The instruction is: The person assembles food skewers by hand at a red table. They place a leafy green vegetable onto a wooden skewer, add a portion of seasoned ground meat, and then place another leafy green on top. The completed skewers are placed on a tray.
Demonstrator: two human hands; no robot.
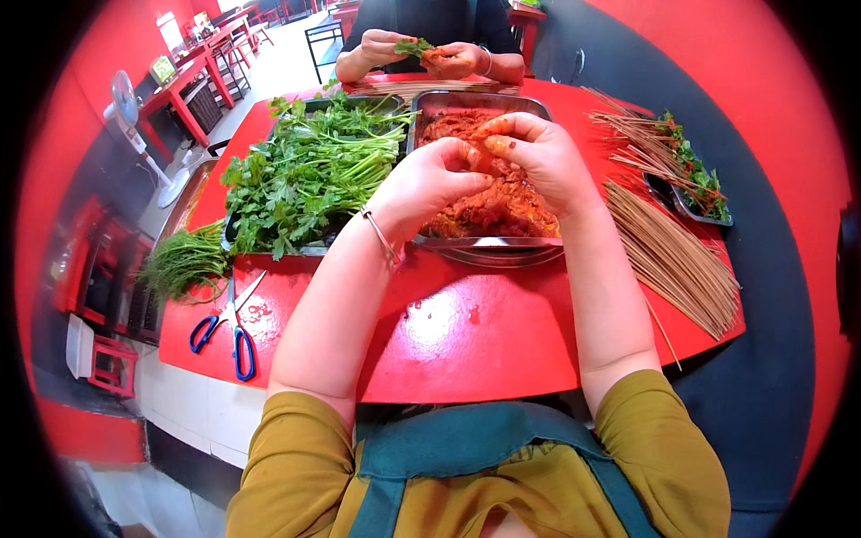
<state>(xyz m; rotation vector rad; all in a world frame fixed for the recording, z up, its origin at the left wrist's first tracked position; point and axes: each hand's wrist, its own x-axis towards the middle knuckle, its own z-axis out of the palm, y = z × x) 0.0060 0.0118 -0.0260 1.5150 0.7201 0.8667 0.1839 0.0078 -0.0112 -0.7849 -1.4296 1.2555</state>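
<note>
My left hand and my right hand are close together over a metal tray of red-marinated meat. Red sauce coats the fingertips of both. Small bits of the red food seem to be between the fingers, but I cannot tell exactly what each hand holds. Left of the meat, a second tray is heaped with leafy green herb stalks, like cilantro or celery leaf. A bundle of thin wooden skewers lies at the table's right. Loaded skewers rest with their red and green ends over a small tray.
Across the red table, a co-worker's hands hold a green leaf and red food. Scissors with blue handles lie spread at the left front, beside a bunch of feathery greens. More skewers lie along the far edge.
</note>
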